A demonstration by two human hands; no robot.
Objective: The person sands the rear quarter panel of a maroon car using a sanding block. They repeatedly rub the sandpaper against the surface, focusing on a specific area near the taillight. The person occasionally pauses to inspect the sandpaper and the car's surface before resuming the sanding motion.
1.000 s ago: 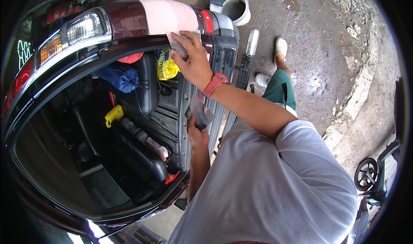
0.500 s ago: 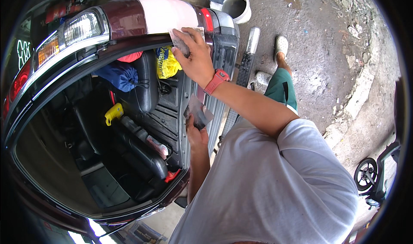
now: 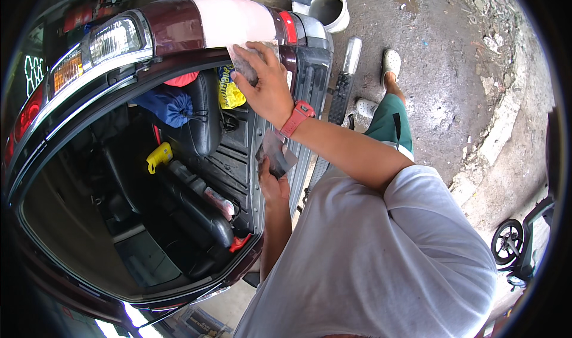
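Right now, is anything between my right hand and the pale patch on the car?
Only the grey sheet, which the right hand presses flat against the pale patch. Nothing else visible is in the way. The left hand holds a dark sheet lower down, away from the patch.

I see even, soft daylight on the concrete ground [image 3: 453,58] at upper right, a dim, shadowed car interior [image 3: 119,219] at lower left, glare on the tail lamp [image 3: 113,40], and strong fisheye bending with black corners.
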